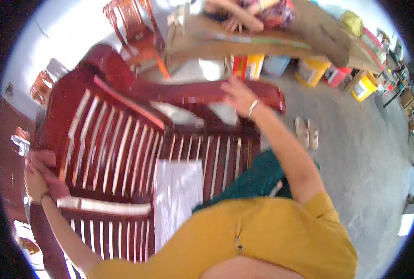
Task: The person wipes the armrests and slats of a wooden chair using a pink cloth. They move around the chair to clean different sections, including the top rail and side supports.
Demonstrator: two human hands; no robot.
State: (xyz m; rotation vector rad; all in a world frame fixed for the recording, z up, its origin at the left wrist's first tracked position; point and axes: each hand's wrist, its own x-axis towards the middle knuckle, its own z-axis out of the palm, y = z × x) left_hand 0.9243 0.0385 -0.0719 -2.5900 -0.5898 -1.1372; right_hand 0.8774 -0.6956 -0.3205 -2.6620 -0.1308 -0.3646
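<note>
A glossy dark-red wooden slatted bench (193,91) fills the left and middle of the view. My left hand (35,179), with a dark band at its wrist, grips a pink cloth (55,183) against the top of the bench's backrest at the far left. My right hand (237,96), wearing a pale bangle, is spread over the bench's armrest with nothing in it; whether its fingers touch the wood I cannot tell. A white cloth (177,195) lies over the seat slats in front of my body.
Beyond the armrest, a person's arms (243,17) rest over a brown-covered table (193,31). Yellow buckets (311,72) and other containers stand beneath it. A carved wooden chair (138,33) is at the upper left. Pale shoes (306,134) lie on the grey floor at right.
</note>
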